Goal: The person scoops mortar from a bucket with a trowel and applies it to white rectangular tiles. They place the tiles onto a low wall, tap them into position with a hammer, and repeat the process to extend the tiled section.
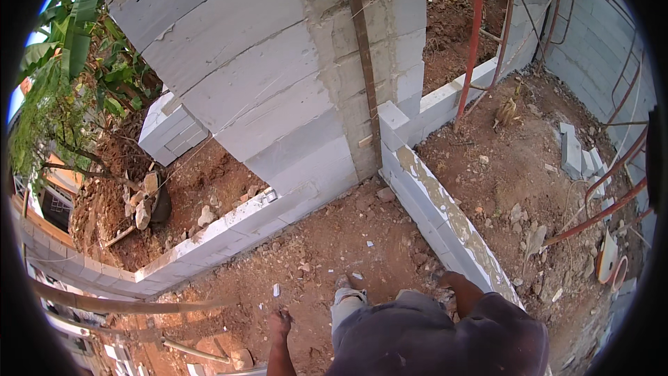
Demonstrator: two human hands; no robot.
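My left hand (280,324) hangs over the reddish soil on my left, its fingers curled in, with nothing visible in them. A small white chip (276,290) lies on the ground just beyond it. On the other side, my right hand (443,279) is low beside a low wall of pale blocks (428,217). Its fingers are small and dark here, so their grip and any contact with the wall cannot be made out. Patchy mortar (445,205) covers the top of that wall, and one loose-looking block (394,124) sits at its far end.
A tall block wall (257,76) rises ahead, with a brown vertical strip (362,56) against it. Another low wall (209,247) runs left. Red metal scaffold poles (471,42) stand at the right, near several loose blocks (570,153). Stones and rubble litter the uneven soil.
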